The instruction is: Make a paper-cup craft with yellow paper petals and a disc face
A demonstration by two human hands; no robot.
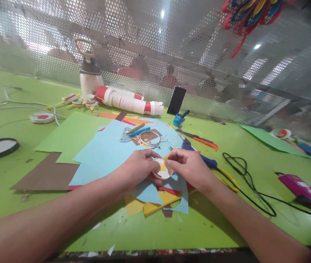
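My left hand point(139, 168) and my right hand point(189, 166) meet over a pile of coloured paper, and both pinch a small white disc point(163, 171) with a yellow paper shape on it. The left fingers grip its left rim and the right fingers press a yellow bit at its top right. Under the hands lie light blue sheets point(108, 153) and yellow scraps point(155, 206).
A green table point(226, 215) holds green and brown paper point(70, 137), a stack of paper cups point(129, 100), a white jug point(90, 76), a phone point(176, 100), blue-handled scissors point(199, 155), a pink glue gun point(304, 190) with black cord, and tape rolls.
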